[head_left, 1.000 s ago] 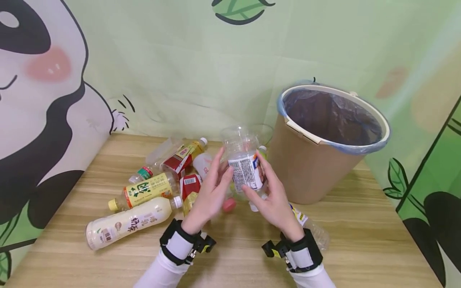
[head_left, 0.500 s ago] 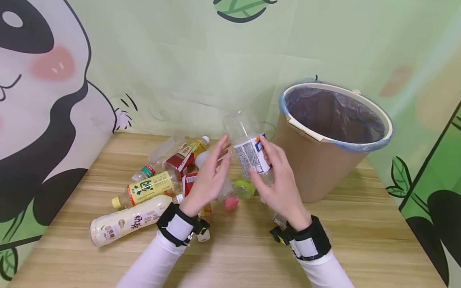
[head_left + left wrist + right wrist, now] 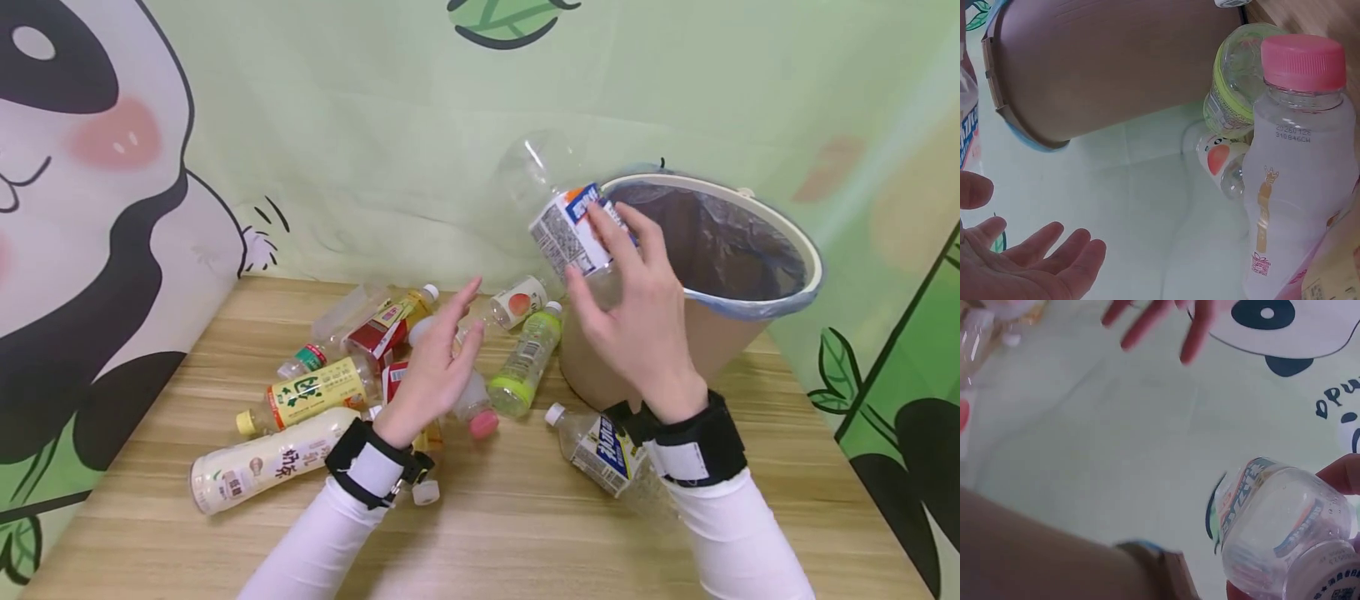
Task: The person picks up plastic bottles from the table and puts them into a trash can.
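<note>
My right hand (image 3: 637,312) grips a clear plastic bottle (image 3: 570,229) with a white, blue and orange label. Tilted, it is up in the air at the near left rim of the brown bin (image 3: 723,333). The right wrist view shows the bottle's white cap (image 3: 1329,575) close to the camera. My left hand (image 3: 435,367) holds nothing; its fingers are spread above the bottles on the table. In the left wrist view, a pink-capped bottle (image 3: 1297,175) stands out to the right of that hand. The bin's bottom is hidden.
A blue-grey bag lines the bin. On the wooden table lie a milk tea bottle (image 3: 262,467), a yellow-labelled bottle (image 3: 315,396), a green-ended bottle (image 3: 528,358), a peach-label bottle (image 3: 521,300) and several others. A blue-labelled bottle (image 3: 603,450) lies beneath my right wrist.
Both hands were on the clear bottle a second ago. My left hand let go, while my right hand carried the bottle up and right to the bin's rim.
</note>
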`<state>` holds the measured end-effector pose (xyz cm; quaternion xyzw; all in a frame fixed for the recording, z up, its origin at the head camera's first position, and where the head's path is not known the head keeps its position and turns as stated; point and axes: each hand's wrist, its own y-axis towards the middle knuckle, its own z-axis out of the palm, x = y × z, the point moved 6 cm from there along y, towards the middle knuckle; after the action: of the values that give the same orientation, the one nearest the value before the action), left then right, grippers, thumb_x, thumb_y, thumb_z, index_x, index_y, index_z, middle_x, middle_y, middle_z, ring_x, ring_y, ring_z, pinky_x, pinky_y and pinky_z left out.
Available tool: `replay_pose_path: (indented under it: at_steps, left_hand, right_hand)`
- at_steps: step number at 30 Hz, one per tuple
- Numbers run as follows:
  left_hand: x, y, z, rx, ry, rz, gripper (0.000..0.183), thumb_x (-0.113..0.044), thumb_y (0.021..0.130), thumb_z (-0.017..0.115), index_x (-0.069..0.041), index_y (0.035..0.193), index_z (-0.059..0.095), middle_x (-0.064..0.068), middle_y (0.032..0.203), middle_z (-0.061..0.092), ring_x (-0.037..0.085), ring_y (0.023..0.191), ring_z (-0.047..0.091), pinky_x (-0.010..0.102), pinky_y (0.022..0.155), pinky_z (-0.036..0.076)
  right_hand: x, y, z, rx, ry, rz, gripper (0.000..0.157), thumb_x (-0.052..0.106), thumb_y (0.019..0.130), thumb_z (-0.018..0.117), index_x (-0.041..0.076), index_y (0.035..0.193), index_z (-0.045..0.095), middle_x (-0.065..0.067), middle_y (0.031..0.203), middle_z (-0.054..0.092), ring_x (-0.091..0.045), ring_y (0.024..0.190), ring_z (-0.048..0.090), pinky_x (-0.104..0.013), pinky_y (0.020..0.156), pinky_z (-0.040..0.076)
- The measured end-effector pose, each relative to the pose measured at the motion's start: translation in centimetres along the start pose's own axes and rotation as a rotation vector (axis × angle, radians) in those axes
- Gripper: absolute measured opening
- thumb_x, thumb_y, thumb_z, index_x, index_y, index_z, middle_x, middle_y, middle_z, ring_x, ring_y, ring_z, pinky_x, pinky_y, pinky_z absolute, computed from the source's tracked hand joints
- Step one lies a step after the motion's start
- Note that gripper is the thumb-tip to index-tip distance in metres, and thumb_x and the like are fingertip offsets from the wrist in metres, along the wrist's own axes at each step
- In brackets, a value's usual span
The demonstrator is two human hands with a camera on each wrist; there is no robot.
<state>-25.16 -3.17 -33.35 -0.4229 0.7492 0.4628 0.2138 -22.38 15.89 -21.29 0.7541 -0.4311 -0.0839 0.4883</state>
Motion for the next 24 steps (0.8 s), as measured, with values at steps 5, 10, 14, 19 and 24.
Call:
replay_pose_path:
  at_steps: [5, 10, 14, 19, 24]
  left_hand:
    - [0.2, 0.1, 0.2, 0.016, 0.021, 0.0, 0.052, -0.03, 0.102, 0.039, -0.023, 0.151, 0.023, 0.002, 0.152, 0.031, 0.025, 0.129, 0.042, 0.043, 0.105, 0.036]
    - [0.4, 0.0, 0.4, 0.027, 0.038, -0.007, 0.052, -0.031, 0.101, 0.04, -0.024, 0.151, 0.024, 0.001, 0.152, 0.03, 0.023, 0.13, 0.04, 0.043, 0.107, 0.034]
    - [0.6, 0.0, 0.5, 0.025, 0.039, -0.005, 0.053, -0.031, 0.101, 0.042, -0.025, 0.15, 0.024, -0.001, 0.152, 0.031, 0.022, 0.13, 0.04, 0.043, 0.107, 0.033]
    - [0.8, -0.1, 0.6, 0.021, 0.041, 0.002, 0.053, -0.026, 0.1, 0.044, -0.024, 0.15, 0.025, -0.001, 0.152, 0.031, 0.02, 0.132, 0.037, 0.043, 0.108, 0.032]
    - [1.0, -0.2, 0.7, 0.033, 0.04, -0.012, 0.053, -0.034, 0.101, 0.041, -0.025, 0.15, 0.025, -0.002, 0.152, 0.03, 0.019, 0.134, 0.034, 0.043, 0.109, 0.031]
  right_hand:
    - [-1.7, 2.5, -2.2, 0.011, -0.095, 0.061, 0.054, 0.028, 0.088, 0.06, 0.022, 0.14, 0.047, -0.017, 0.135, 0.047, -0.035, 0.101, 0.056, -0.055, 0.07, 0.047]
    - [-4.5, 4.4, -3.8, 0.078, -0.182, 0.155, 0.055, 0.029, 0.089, 0.058, 0.022, 0.141, 0.046, -0.018, 0.131, 0.051, -0.04, 0.102, 0.054, -0.061, 0.075, 0.042]
    - [-6.9, 5.3, -4.8, 0.13, -0.228, 0.223, 0.056, 0.029, 0.089, 0.056, 0.019, 0.142, 0.044, -0.021, 0.131, 0.049, -0.043, 0.104, 0.051, -0.063, 0.079, 0.039]
    - [-9.8, 5.2, -5.6, 0.204, -0.265, 0.302, 0.057, 0.028, 0.09, 0.053, 0.016, 0.144, 0.04, -0.025, 0.135, 0.045, -0.047, 0.109, 0.047, -0.064, 0.083, 0.036]
    - [-11.6, 4.7, -5.8, 0.272, -0.291, 0.341, 0.059, 0.027, 0.09, 0.05, 0.012, 0.146, 0.037, -0.03, 0.132, 0.044, -0.047, 0.106, 0.045, -0.063, 0.081, 0.036]
